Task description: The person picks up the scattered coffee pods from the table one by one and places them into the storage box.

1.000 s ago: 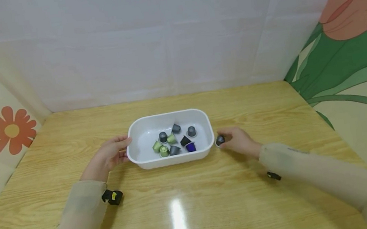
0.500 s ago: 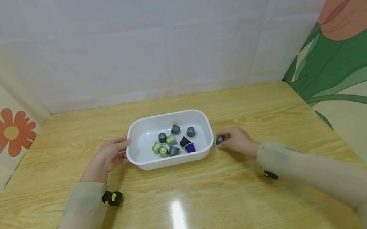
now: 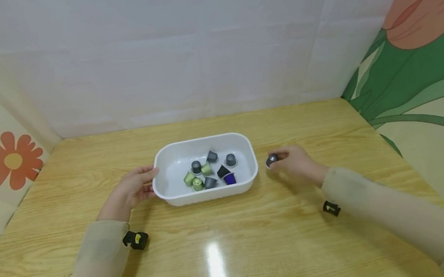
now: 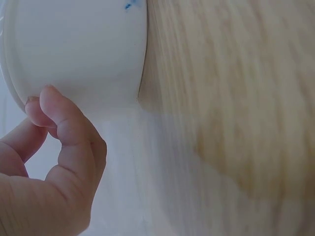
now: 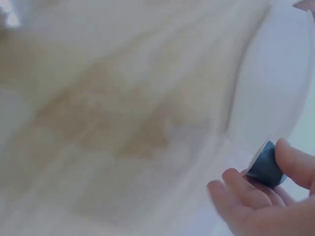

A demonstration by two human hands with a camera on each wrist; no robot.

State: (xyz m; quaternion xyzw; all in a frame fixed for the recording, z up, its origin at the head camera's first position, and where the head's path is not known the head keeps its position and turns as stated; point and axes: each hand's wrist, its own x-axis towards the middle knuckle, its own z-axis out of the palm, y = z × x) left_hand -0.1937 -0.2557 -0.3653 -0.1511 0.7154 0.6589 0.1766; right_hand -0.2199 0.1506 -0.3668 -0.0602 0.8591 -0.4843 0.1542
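A white rectangular tub (image 3: 208, 196) with rounded corners stands on the wooden table. Inside lie several coffee capsules: green ones (image 3: 197, 184), dark grey ones (image 3: 230, 159), a black one (image 3: 223, 171) and a purple one (image 3: 230, 178). My left hand (image 3: 134, 186) holds the tub's left end, thumb at the rim; the left wrist view shows its fingers (image 4: 69, 123) against the outer wall. Right of the tub, my right hand (image 3: 293, 164) pinches a dark grey coffee capsule (image 3: 272, 160) between thumb and fingers, tilted, apart from the tub wall. In the right wrist view this capsule (image 5: 267, 167) appears dark blue-grey.
The wooden table (image 3: 171, 265) spreads around the tub, with a light reflection near its front. A white sheet (image 3: 196, 67) hangs behind the table. Flower-patterned panels (image 3: 429, 99) flank both sides. Each sleeve bears a small black wrist device (image 3: 136, 239).
My right hand has moved slightly right and away from the tub with the dark grey coffee capsule, which is now tilted. My left hand and the tub have stayed in place.
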